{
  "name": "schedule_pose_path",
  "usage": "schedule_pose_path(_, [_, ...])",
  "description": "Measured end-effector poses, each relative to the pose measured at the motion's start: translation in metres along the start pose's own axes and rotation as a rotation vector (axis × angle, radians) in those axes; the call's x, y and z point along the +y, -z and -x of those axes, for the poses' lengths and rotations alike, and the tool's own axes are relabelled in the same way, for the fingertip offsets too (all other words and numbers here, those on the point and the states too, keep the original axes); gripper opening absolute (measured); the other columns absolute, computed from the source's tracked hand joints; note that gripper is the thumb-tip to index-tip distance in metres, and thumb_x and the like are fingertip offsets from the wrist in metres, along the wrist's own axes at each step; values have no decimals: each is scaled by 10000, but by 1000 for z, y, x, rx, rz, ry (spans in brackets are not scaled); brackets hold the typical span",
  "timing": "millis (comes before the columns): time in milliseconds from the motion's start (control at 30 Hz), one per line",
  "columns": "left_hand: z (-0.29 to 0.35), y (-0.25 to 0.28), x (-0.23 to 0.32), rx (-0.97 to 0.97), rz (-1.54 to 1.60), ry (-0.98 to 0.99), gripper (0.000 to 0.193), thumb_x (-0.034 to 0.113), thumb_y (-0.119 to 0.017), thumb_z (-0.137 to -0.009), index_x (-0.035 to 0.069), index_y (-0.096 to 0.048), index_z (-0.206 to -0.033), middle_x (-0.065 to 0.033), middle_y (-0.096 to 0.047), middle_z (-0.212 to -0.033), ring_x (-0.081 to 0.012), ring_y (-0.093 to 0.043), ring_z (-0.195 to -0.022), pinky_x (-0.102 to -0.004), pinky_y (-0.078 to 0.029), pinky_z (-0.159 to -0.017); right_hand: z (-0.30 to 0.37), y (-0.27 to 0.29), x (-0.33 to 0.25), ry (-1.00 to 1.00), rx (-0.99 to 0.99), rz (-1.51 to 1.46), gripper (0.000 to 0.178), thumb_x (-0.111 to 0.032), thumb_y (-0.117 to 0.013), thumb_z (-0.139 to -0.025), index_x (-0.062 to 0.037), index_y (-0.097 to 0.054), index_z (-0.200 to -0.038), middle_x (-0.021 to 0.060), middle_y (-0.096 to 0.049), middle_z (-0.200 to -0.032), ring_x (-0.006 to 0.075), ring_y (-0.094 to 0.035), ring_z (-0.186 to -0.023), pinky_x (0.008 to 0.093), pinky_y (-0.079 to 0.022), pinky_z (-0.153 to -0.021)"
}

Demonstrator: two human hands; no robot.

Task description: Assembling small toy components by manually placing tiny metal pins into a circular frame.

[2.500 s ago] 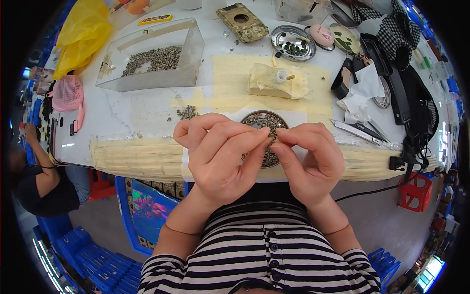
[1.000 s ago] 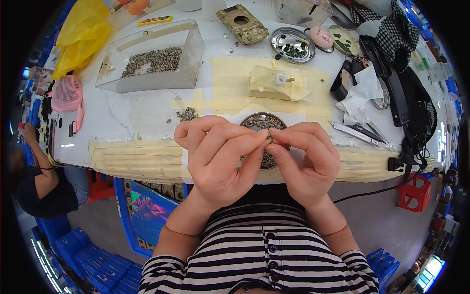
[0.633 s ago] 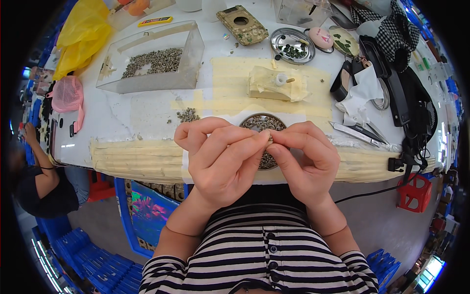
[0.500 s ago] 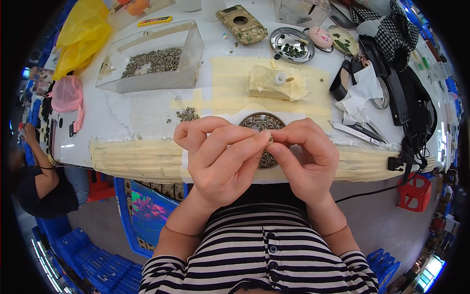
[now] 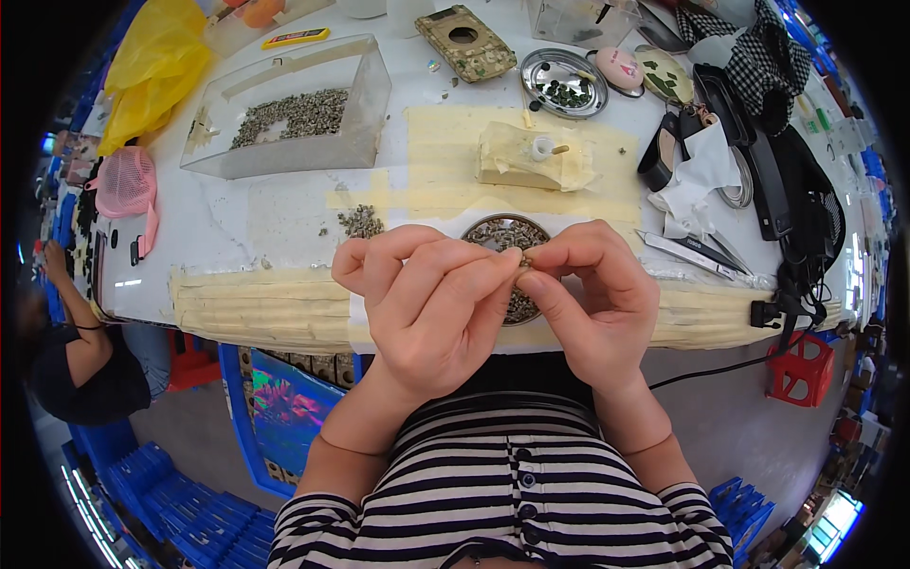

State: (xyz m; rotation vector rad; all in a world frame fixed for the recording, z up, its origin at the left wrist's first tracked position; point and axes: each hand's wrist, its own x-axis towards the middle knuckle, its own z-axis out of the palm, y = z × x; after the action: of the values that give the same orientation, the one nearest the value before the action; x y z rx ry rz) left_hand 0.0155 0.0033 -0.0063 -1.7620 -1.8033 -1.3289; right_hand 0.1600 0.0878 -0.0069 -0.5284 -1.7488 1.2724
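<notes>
Both hands meet over a round dish [image 5: 485, 219] that holds many tiny grey-brown parts. My left hand [image 5: 422, 313] is closed in a pinch, thumb and index fingertips together. My right hand [image 5: 607, 308] pinches from the other side with thumb and index finger. Between the fingertips a tiny tan-brown part [image 5: 525, 260] shows, mostly covered, so its exact kind cannot be made out. Left of the dish, beyond my left hand, lies a loose pile of similar tiny parts [image 5: 360, 222].
A clear plastic box [image 5: 365, 123] of tiny parts stands at the far left. A taped block [image 5: 512, 163] sits beyond the dish. Farther back are a camouflage toy tank hull [image 5: 485, 59] and a metal plate [image 5: 536, 69] with green pieces. Tweezers [image 5: 684, 254] lie at right.
The right index finger and thumb have shifted slightly, and a little more of the tiny part shows between the fingertips. The hands stay over the dish; the view has shifted slightly.
</notes>
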Motion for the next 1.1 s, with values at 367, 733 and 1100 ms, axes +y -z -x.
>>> schedule_pose_path(367, [-3, 2, 1, 0, 42, 57, 203, 30, -818, -707, 103, -737, -878, 7, -665, -825, -219, -554, -833, -334, -386, -814, -1, -4, -3, 168, 49, 206, 229, 64, -792, -761, -11, -758, -975, 92, -683, -896, 167, -658, -745, 262, -525, -653])
schedule_pose_path(733, [-4, 4, 1, 1, 68, 10, 219, 26, -826, -706, 92, -737, -895, -3, -671, -837, -224, -553, -823, -332, -402, -795, 0, -1, -1, 62, 15, 73, 191, 45, -784, -782, 3, -753, -965, 82, -675, -884, 140, -635, -737, 244, -505, -656])
schedule_pose_path(1100, [-4, 5, 1, -2, 79, 9, 219, 25, -825, -710, 87, -738, -901, -5, -676, -836, -222, -553, -815, -329, -412, -784, 1, 0, 1, -7, 30, -32, 160, 35, -755, -822, 23, -734, -980, 87, -668, -905, 127, -617, -752, 237, -502, -673])
